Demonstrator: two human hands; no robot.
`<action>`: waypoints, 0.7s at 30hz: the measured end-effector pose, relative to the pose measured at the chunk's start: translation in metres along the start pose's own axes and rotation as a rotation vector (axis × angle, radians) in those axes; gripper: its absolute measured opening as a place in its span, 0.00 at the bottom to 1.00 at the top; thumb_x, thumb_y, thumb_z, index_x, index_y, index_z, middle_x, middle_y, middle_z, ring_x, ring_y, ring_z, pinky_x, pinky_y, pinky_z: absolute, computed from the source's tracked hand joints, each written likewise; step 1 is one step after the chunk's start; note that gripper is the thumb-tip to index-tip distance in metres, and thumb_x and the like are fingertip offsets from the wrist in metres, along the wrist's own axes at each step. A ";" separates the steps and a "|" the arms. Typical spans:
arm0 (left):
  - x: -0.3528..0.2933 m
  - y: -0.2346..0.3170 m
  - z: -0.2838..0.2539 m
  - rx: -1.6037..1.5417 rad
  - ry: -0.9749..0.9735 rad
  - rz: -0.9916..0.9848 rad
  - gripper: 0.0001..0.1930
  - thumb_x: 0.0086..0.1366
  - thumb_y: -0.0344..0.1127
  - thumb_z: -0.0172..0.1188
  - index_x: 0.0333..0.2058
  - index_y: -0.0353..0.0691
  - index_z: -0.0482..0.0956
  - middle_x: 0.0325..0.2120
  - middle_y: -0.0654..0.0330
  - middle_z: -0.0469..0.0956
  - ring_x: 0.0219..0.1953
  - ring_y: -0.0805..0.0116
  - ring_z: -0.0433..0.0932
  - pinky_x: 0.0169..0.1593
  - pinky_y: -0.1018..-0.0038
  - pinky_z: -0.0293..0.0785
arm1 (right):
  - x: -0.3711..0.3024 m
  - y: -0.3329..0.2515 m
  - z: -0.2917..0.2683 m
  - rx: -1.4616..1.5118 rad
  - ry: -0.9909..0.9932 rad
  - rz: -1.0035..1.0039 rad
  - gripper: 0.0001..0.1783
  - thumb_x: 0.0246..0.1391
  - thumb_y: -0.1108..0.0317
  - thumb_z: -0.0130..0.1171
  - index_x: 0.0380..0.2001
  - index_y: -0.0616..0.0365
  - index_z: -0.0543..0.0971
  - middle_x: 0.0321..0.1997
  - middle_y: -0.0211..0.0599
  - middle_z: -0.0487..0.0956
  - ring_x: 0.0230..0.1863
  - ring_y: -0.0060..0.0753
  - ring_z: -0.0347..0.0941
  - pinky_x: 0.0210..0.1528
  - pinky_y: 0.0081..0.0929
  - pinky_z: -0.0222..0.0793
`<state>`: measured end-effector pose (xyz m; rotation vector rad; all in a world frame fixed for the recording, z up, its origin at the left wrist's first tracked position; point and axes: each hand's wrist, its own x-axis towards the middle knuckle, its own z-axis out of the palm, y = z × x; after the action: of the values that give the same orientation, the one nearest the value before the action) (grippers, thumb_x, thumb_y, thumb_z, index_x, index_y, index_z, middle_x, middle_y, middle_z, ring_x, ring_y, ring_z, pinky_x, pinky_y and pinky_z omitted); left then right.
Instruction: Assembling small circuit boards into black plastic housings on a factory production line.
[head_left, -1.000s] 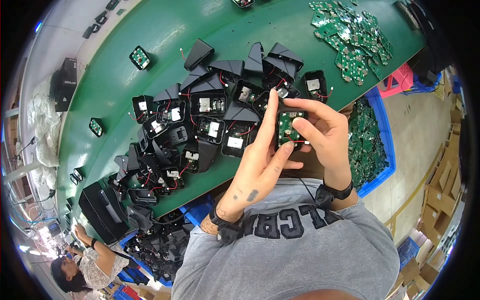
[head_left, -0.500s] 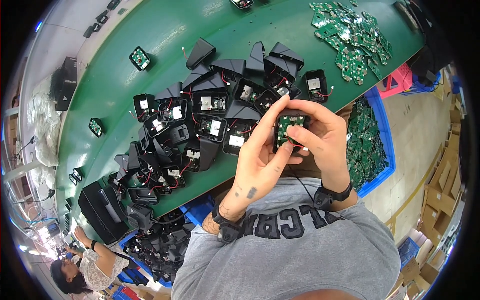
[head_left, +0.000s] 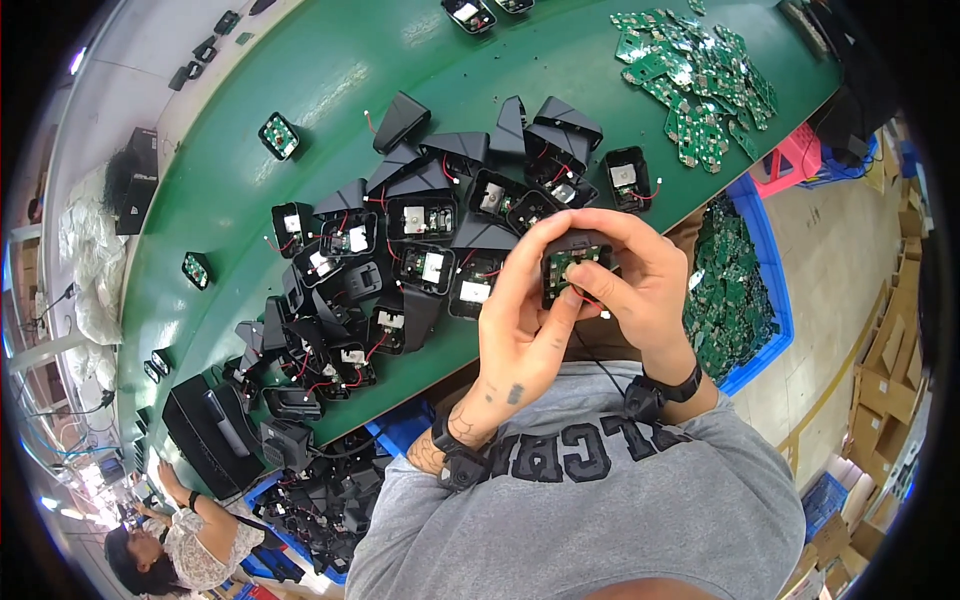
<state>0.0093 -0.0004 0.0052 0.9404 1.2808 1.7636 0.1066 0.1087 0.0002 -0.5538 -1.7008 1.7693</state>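
Observation:
Between both hands I hold a small black plastic housing [head_left: 551, 292] with a green circuit board [head_left: 563, 262] inside its opening. My left hand [head_left: 527, 325] is wrapped around the housing's left side, its thumb at the lower edge of the board. My right hand [head_left: 645, 285] closes round the other side, and its thumb presses on the board's face. A thin red wire with a white connector [head_left: 605, 314] sticks out beside the right thumb. Past my fingers on the green table [head_left: 330, 85] lie several similar black housings [head_left: 421, 216] with white blocks and red wires inside.
Loose green circuit boards [head_left: 690, 85] are heaped at the table's far right. A blue bin [head_left: 785, 310] of boards stands below the edge on the right; another bin with black housings [head_left: 320, 495] is at lower left. A co-worker [head_left: 195, 545] works at far left.
The housing and both hands have shifted slightly left and down in view. The housing has tilted a little, and my right thumb still presses on the board.

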 end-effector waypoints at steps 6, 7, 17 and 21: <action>0.011 0.019 0.000 -0.326 0.199 -0.208 0.29 0.63 0.18 0.49 0.58 0.48 0.49 0.50 0.52 0.64 0.45 0.55 0.79 0.41 0.73 0.83 | 0.010 0.003 -0.016 -0.211 0.156 -0.356 0.33 0.42 0.58 0.68 0.49 0.71 0.76 0.53 0.51 0.74 0.57 0.47 0.69 0.58 0.38 0.66; 0.010 0.014 0.001 -0.303 0.231 -0.177 0.29 0.63 0.18 0.50 0.57 0.47 0.49 0.49 0.53 0.64 0.44 0.58 0.79 0.39 0.75 0.82 | 0.009 0.004 -0.019 -0.305 0.128 -0.418 0.30 0.40 0.60 0.69 0.46 0.70 0.77 0.50 0.49 0.75 0.55 0.45 0.70 0.57 0.38 0.66; 0.007 0.004 -0.006 0.047 0.175 -0.186 0.34 0.59 0.21 0.57 0.60 0.43 0.51 0.44 0.57 0.68 0.35 0.78 0.73 0.29 0.85 0.71 | 0.002 0.011 0.013 -0.297 0.168 -0.370 0.07 0.43 0.78 0.65 0.30 0.60 0.83 0.33 0.32 0.83 0.47 0.38 0.73 0.50 0.30 0.68; 0.005 0.005 -0.008 -0.143 0.139 -0.303 0.32 0.61 0.23 0.58 0.60 0.44 0.51 0.40 0.56 0.70 0.26 0.79 0.74 0.23 0.86 0.70 | 0.002 0.008 0.019 -0.408 0.176 -0.442 0.06 0.49 0.75 0.62 0.32 0.60 0.83 0.34 0.32 0.83 0.49 0.41 0.73 0.55 0.37 0.65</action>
<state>-0.0003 -0.0007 0.0093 0.5201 1.2891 1.6762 0.0913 0.0966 -0.0060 -0.4425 -1.8897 1.0431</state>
